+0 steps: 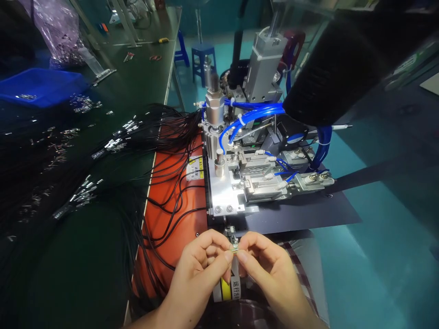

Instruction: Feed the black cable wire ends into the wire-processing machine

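Close together at the near end of the machine, my left hand (206,262) and my right hand (265,265) pinch a small shiny greenish piece (234,250) between thumbs and forefingers. Its exact kind is too small to make out. Just beyond my fingertips is a small dark metal fixture (231,232), partly hidden by the hands. Behind it stands the machine's bright metal plate (222,196) with its cylinders. Below the hands a white and yellow label (227,290) shows between my wrists.
Black cables (178,123) with metal ends run over an orange-red surface (164,256) and the dark green table at left. A blue tray (41,87) sits farther back. Blue air hoses (257,111) and a thick black tube (329,64) hang over the machine. Stools (203,61) stand behind.
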Action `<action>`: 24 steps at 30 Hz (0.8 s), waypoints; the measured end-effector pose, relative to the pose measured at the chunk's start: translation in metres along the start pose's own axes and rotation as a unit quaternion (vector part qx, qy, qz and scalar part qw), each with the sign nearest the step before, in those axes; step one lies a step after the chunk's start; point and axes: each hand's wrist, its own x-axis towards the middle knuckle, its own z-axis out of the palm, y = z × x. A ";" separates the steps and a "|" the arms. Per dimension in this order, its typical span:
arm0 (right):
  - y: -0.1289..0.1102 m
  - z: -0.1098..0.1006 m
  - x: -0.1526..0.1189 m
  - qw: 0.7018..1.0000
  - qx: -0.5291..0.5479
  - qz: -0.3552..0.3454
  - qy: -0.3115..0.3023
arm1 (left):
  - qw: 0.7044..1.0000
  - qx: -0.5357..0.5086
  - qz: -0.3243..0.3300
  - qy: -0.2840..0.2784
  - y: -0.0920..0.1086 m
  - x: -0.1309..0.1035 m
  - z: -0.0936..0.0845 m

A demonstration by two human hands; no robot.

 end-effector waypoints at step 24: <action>-0.009 -0.009 0.004 0.991 -0.111 -0.065 0.022 | 0.997 0.067 -0.025 0.009 0.006 0.005 -0.002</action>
